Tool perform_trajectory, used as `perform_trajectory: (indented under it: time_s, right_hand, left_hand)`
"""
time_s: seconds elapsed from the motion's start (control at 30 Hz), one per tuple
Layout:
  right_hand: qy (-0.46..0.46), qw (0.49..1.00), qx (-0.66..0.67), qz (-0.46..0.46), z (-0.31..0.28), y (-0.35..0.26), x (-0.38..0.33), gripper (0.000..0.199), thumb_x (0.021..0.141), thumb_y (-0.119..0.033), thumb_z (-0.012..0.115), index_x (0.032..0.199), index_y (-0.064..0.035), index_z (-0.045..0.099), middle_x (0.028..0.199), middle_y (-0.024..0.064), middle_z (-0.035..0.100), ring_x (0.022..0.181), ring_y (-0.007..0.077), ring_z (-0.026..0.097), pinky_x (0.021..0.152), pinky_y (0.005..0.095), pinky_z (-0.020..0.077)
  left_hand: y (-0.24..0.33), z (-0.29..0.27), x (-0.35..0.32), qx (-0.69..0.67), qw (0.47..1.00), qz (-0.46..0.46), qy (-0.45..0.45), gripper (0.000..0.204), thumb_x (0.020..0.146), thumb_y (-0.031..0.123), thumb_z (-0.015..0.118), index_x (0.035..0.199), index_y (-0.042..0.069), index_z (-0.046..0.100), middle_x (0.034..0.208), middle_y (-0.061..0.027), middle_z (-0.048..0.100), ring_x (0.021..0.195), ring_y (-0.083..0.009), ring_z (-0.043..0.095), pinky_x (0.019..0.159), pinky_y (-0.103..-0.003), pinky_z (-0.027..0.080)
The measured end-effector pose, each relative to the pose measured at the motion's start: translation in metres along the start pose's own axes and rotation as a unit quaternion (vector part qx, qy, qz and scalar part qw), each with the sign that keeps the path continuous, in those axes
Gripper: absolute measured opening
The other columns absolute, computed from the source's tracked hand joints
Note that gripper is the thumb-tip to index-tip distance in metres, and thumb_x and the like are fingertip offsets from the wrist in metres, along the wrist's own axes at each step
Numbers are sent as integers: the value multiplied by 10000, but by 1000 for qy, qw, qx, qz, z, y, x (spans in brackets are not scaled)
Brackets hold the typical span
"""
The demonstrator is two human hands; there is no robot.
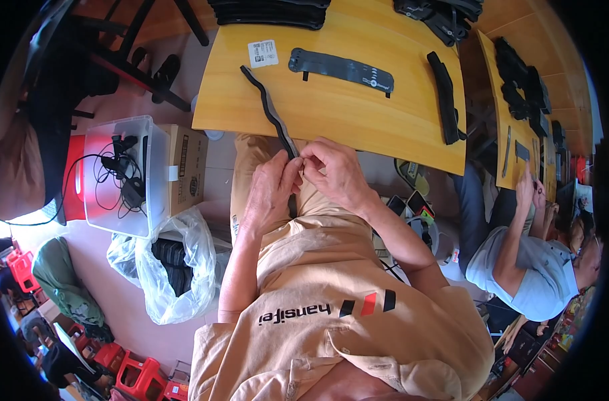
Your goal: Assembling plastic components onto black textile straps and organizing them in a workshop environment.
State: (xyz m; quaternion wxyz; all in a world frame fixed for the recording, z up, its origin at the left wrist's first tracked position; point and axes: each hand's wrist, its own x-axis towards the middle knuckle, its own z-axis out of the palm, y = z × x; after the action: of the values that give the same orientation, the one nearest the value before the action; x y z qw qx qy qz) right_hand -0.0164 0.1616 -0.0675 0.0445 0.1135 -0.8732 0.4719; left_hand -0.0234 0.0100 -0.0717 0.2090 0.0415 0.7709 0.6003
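Observation:
A long, thin black strap (269, 105) runs from the yellow table (224, 110) over its near edge to my fingers. My left hand (273, 186) pinches its near end between thumb and fingers. Right beside it, my right hand (334, 175) is closed at the same end, its fingertips touching those of the left. What exactly lies between the fingertips is hidden. Farther up the table lies a flat dark grey band (341, 69) with small black tabs and pale print, near a white printed label (262, 53).
Stacked black straps (269, 12) and a black bundle (445, 20) sit at the far edge; a folded black strap (445, 97) lies right. At left stand a clear bin (120, 194) with cables, a cardboard box (186, 164) and a plastic bag (154, 287). A co-worker (528, 267) sits right.

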Motion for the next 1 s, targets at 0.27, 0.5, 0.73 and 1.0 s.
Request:
perform_trajectory:
  time_s: [0.27, 0.5, 0.73, 1.0]
  right_hand:
    - [-9, 998, -49, -40, 2, -2, 3, 91, 695, 45, 601, 759, 10, 545, 714, 120, 548, 616, 277, 570, 552, 341, 460]
    - [-1, 988, -107, -110, 5, -2, 3, 175, 675, 60, 608, 809, -10, 519, 743, 121, 503, 650, 302, 535, 573, 369, 449]
    - [-69, 954, -255, -141, -5, -22, 3, 181, 713, -73, 622, 834, -31, 494, 828, 97, 463, 792, 250, 531, 612, 336, 495]
    - [-103, 923, -323, -183, -4, -22, 4, 164, 751, -139, 621, 813, -17, 529, 814, 98, 485, 793, 222, 557, 566, 302, 508]
  left_hand:
    - [-3, -3, -1, -23, 999, -5, -37, 237, 936, 153, 444, 803, -37, 490, 622, -126, 583, 570, -201, 618, 514, -302, 475]
    - [2, -5, -1, 2, 1000, -14, -20, 215, 922, 123, 450, 793, -43, 497, 593, -131, 570, 541, -202, 611, 493, -303, 467]
    - [15, -16, -7, 53, 998, -23, -34, 235, 921, 138, 452, 796, -49, 517, 608, -139, 578, 512, -203, 598, 486, -301, 462]
    - [17, -22, -9, 73, 997, 3, -33, 241, 896, 129, 473, 721, -27, 530, 495, -106, 522, 453, -182, 559, 437, -305, 414]
